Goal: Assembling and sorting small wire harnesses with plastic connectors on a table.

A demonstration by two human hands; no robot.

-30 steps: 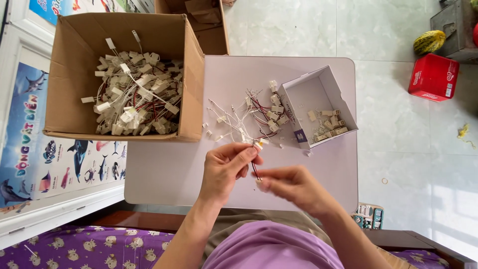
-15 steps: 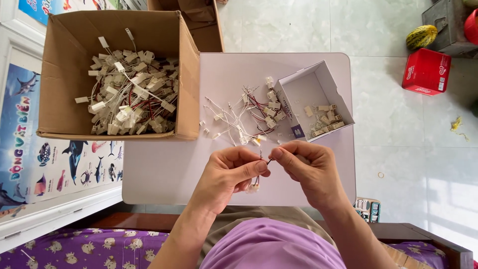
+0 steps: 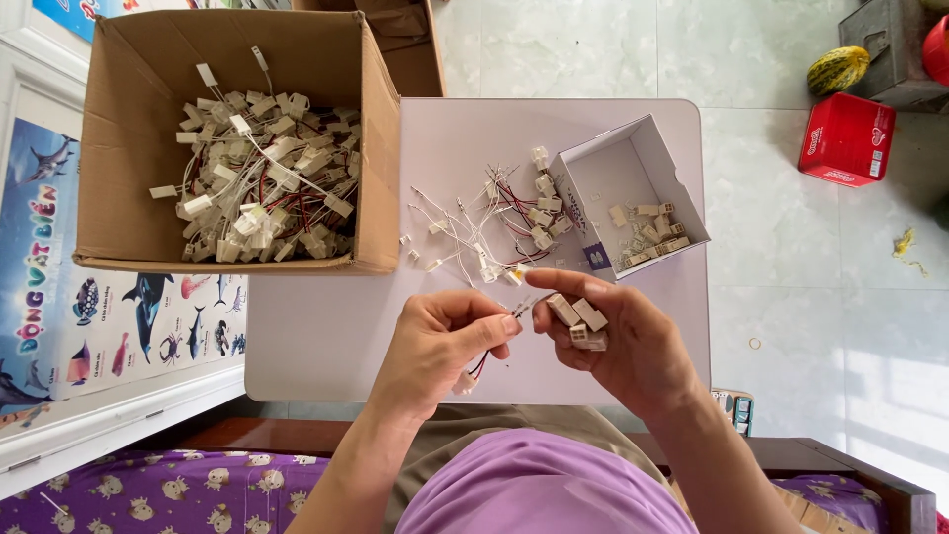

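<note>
The left hand [image 3: 440,341] pinched a thin wire [image 3: 521,306] between thumb and forefinger, a small white plug [image 3: 465,382] hanging below the palm. The right hand [image 3: 618,341] was closed on a few beige connectors [image 3: 583,321], its forefinger reaching towards the wire's tip. Both hands hovered over the near edge of the desk [image 3: 336,336]. Just beyond them lay a loose pile of wired plugs [image 3: 484,227], beside a small white box [image 3: 633,158] tilted on its side with more connectors in it. A big cardboard box [image 3: 148,109] full of wired plugs stood at the left.
</note>
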